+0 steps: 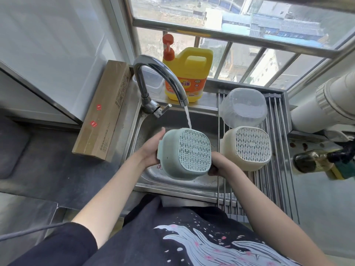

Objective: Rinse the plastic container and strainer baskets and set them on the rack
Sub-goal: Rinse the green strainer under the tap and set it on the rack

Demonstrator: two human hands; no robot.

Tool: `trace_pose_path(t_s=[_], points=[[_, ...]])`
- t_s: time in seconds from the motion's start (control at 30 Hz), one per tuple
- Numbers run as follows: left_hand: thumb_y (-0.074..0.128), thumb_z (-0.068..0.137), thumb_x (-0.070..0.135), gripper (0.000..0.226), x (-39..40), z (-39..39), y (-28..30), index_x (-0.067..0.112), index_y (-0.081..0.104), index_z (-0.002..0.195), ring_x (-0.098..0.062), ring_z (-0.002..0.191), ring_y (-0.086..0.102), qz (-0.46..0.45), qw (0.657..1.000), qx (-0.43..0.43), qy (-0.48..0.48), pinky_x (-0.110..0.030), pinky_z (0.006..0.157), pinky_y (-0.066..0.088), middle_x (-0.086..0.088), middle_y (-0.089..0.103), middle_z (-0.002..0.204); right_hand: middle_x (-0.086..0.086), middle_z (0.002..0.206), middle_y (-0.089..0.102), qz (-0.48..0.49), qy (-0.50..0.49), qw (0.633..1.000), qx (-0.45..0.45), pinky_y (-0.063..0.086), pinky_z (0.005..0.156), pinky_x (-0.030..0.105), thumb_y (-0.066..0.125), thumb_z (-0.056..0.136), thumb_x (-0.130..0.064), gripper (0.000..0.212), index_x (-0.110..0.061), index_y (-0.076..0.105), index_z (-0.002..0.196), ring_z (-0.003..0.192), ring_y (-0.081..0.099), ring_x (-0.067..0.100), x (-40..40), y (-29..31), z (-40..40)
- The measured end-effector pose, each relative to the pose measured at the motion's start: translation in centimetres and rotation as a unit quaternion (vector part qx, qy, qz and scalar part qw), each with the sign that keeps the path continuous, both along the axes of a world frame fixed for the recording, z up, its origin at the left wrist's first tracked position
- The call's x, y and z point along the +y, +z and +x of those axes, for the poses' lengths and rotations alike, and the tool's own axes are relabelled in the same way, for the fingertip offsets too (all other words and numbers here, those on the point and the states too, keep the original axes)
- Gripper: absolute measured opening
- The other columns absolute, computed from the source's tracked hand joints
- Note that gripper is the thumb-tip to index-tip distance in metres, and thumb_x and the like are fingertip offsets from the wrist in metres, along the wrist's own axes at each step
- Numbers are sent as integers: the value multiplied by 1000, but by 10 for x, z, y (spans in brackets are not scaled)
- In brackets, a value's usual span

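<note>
green strainer basket (185, 153) under tap (163, 81), both hands holding

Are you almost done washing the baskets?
Nearly. The clear plastic container and the cream strainer basket already sit upside down on the rack. The green strainer basket is in hand: left hand and right hand hold it under the running faucet, over the sink. Left: set it on the rack.

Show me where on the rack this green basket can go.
Bare bars lie on the rack nearer you than the cream basket, and a narrow strip along its right edge. The far end is crowded: the clear container sits right behind the cream basket.
</note>
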State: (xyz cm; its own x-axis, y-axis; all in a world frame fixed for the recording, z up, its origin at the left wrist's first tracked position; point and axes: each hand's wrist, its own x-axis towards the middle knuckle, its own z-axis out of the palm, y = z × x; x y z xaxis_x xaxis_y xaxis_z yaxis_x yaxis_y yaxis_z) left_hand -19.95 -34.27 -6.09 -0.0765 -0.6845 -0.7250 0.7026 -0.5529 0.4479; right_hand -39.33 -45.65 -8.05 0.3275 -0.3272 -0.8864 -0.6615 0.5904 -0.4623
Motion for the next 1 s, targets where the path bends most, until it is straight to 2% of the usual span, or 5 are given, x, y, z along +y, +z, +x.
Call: trace_pose_path(t_s=[0.23,0.43,0.7,0.87,1.0], points=[[30,100,45,64,-24,3,25,3,75,86,-23,77,72,-39,989,103,100,-33,75,57,-11,74,82,-4,37,36,248,-201,946,-62,20,23,10,36,76,3,29,-16,40,55,25,31,4,15,-25,12],[29,102,42,55,-47,5,35,-4,61,107,-25,77,72,-16,985,120,119,-34,74,57,-14,73,87,-3,38,36,335,-246,904,-98,20,22,11,41,62,5,25,-10,51,45,22,32,6,17,-34,12],[24,103,44,62,-72,4,52,-6,60,99,-29,85,66,15,991,80,105,-37,77,48,-20,73,82,0,45,47,323,-286,896,-107,22,23,9,38,79,-1,17,-11,47,70,23,33,7,18,-40,22],[24,103,42,62,-79,9,59,-6,63,100,-27,112,56,17,996,33,87,-37,82,46,-28,66,104,-3,36,35,311,-297,894,-122,20,22,9,39,67,-1,15,-16,38,64,23,32,6,21,-32,36],[23,104,42,54,-81,13,51,1,59,105,-27,71,73,13,993,43,107,-38,80,47,-20,72,72,-3,36,31,311,-289,898,-119,20,24,9,38,66,1,16,-15,36,64,23,31,6,23,-29,38]])
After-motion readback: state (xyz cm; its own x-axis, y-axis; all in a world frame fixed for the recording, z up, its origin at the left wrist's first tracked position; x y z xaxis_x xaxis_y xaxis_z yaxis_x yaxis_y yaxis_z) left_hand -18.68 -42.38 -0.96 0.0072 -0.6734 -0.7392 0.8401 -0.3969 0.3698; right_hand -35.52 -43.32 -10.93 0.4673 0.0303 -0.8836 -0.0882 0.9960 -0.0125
